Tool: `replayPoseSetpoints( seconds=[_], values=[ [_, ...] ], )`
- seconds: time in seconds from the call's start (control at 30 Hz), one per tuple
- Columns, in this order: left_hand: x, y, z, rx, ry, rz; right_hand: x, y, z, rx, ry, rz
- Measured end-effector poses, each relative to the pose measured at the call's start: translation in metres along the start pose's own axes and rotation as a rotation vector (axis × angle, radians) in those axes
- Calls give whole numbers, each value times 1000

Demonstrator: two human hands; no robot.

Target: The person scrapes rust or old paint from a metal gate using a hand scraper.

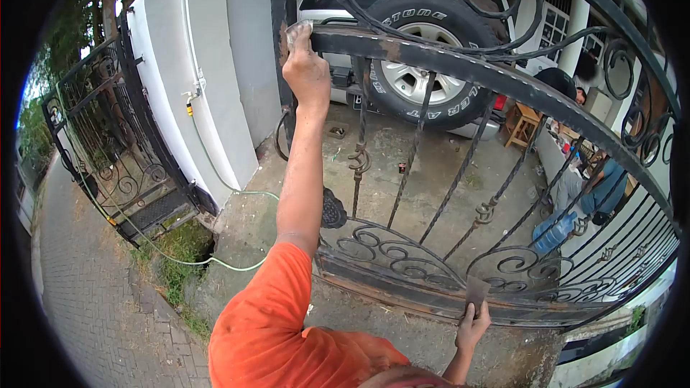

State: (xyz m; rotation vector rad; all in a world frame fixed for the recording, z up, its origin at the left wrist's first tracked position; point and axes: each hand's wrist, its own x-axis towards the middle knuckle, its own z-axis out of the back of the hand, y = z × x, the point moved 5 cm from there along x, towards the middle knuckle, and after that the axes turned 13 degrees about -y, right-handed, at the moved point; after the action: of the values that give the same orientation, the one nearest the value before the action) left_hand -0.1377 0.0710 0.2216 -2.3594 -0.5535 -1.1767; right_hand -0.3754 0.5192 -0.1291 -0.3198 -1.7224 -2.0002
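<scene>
My left hand (pixel 305 65) reaches up along the black metal gate (pixel 460 65), its fingers closed over the left end of the upper rail. The fingertips look pale and dusty, and the rail's paint shows worn brown patches beside them. Low down, my right hand (pixel 472 327) pinches a flat, grey-brown rectangular piece of sandpaper (pixel 476 291). That sheet stands up from the fingers and overlaps the scrollwork just above the gate's bottom rail. Twisted bars and curled ornaments fill the gate between the two hands.
Behind the gate stands a car with a spare tyre (pixel 431 65). A wooden stool (pixel 523 126), a blue water jug (pixel 553 233) and a seated person (pixel 602 187) are farther right. A green hose (pixel 244 192) runs past the white pillar (pixel 172 65) on the left.
</scene>
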Motion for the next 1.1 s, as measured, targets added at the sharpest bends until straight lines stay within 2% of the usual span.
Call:
replayPoseSetpoints(
  seconds=[0.03,0.07,0.1,0.13,0.2,0.23,0.27,0.3,0.37,0.43,0.47,0.5,0.53,0.6,0.63,0.67,0.7,0.77,0.83,0.93,1.0,1.1],
  values=[
    [-6,-10,-8,-18,37,45,-3,-2,-2,20,41,-115],
    [-18,-36,-12,-122,53,-97,-4,-2,-7,21,48,-115],
    [-29,-71,-10,-226,150,-244,-5,-2,-15,46,81,-65],
    [-30,-67,-9,-217,151,-244,-6,-1,-22,67,117,-15],
    [-45,-68,-9,-293,265,-401,-5,-1,-28,8,133,46],
    [-30,-40,-5,-149,174,-368,-3,2,-27,-42,137,107],
    [-18,-5,-1,-44,130,-236,-4,2,-24,-43,159,43],
    [-17,8,-1,-56,136,-244,-5,0,-22,-36,150,32],
    [-15,34,-3,-11,144,-104,-8,-5,-20,38,112,-81],
    [-30,-12,2,-146,295,-419,-8,9,-28,32,107,-87],
    [-30,0,1,-166,333,-447,-8,17,-31,13,166,-68],
    [-19,19,3,-81,267,-335,-9,21,-31,-13,227,-49],
    [-24,25,1,-75,275,-333,-8,20,-33,-38,223,46],
    [-21,56,3,14,155,-31,-9,-1,-44,32,200,-44],
    [-29,20,5,-30,217,-157,-10,-7,-49,90,174,-118],
    [-22,19,5,-26,215,-166,-11,4,-58,151,170,-224],
    [-20,15,4,-60,239,-245,-9,20,-64,150,174,-223],
    [-30,5,4,-130,289,-376,-3,52,-68,57,290,72],
    [-28,14,3,-100,269,-307,-4,38,-71,83,306,67],
    [-8,31,4,-5,200,-132,-11,18,-79,236,297,-176],
    [-39,-28,1,-148,269,-214,-16,19,-88,225,336,-187],
    [-51,-79,10,-555,535,-168,-13,32,-92,205,385,-173]
  ],
)
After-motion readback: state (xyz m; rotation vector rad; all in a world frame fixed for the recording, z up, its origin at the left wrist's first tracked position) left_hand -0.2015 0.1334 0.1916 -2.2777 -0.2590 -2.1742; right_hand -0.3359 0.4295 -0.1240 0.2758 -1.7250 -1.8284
